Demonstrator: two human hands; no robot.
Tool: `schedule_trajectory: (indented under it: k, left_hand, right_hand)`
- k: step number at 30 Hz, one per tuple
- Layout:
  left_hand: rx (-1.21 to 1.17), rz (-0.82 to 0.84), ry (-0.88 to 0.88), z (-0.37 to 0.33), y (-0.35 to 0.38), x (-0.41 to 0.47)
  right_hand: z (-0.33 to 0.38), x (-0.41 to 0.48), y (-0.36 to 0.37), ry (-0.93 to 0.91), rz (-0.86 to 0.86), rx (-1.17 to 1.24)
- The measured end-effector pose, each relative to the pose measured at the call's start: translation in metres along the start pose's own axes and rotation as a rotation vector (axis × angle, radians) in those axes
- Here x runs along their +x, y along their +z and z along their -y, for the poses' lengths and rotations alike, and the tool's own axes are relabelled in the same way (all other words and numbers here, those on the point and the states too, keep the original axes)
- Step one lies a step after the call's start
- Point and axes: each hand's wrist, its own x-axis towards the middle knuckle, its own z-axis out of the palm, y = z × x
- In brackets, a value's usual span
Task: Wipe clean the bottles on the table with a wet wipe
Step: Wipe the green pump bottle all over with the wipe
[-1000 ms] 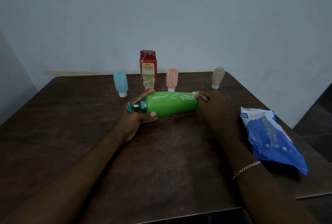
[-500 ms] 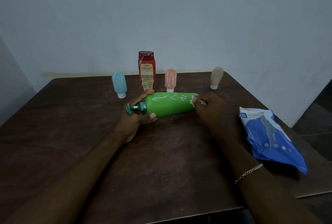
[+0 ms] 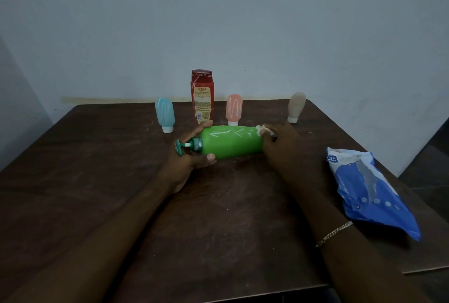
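Behind the green bottle (image 3: 233,142), red bottle (image 3: 202,96) and pink tube (image 3: 234,108) stand close.

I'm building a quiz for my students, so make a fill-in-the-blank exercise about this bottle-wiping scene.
The left hand grips the ____ pump bottle near its neck.
The right hand presses a ____ against the bottle's base.
The ____ wipes pack lies on the table at the person's right.
Missing: green; wet wipe; blue.

Left hand (image 3: 192,158): thumb and fingers curled round green bottle (image 3: 232,143)
Right hand (image 3: 283,148): pinching white wipe (image 3: 261,130)
Forearms: both extended forward
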Motion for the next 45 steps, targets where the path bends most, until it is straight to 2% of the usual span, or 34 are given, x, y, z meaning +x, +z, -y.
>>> schedule_trajectory:
  k: [4, 9, 15, 21, 27, 33, 38, 42, 45]
  left_hand:
    - [-0.005, 0.006, 0.015, 0.001, -0.002, 0.001]
    - [0.025, 0.047, 0.063, 0.003, -0.002, 0.002]
    - [-0.013, 0.025, 0.030, 0.003, -0.003, 0.002]
    - [0.024, 0.072, 0.043, 0.003, -0.004, 0.002]
    - [0.054, 0.064, 0.080, 0.005, -0.005, 0.003]
    - [0.083, 0.068, 0.088, 0.006, -0.005, 0.002]
    - [0.080, 0.051, 0.074, 0.006, -0.006, 0.002]
    - [0.095, 0.066, 0.079, 0.005, -0.004, 0.001]
    - [0.067, 0.042, 0.068, 0.004, -0.005, 0.000]
  right_hand:
    - [0.006, -0.009, 0.002, -0.118, 0.043, -0.006]
    - [-0.011, 0.001, -0.001, 0.010, -0.014, -0.028]
    - [0.016, -0.013, 0.009, -0.158, 0.019, 0.053]
    - [0.006, -0.006, 0.003, -0.028, -0.064, 0.003]
    - [0.024, -0.017, 0.012, -0.192, 0.009, 0.075]
    - [0.017, -0.008, 0.010, -0.095, -0.065, 0.014]
    - [0.032, -0.023, 0.015, -0.249, 0.020, 0.084]
    - [0.022, -0.013, 0.010, -0.137, -0.067, 0.029]
    - [0.040, -0.006, 0.013, -0.192, 0.042, -0.017]
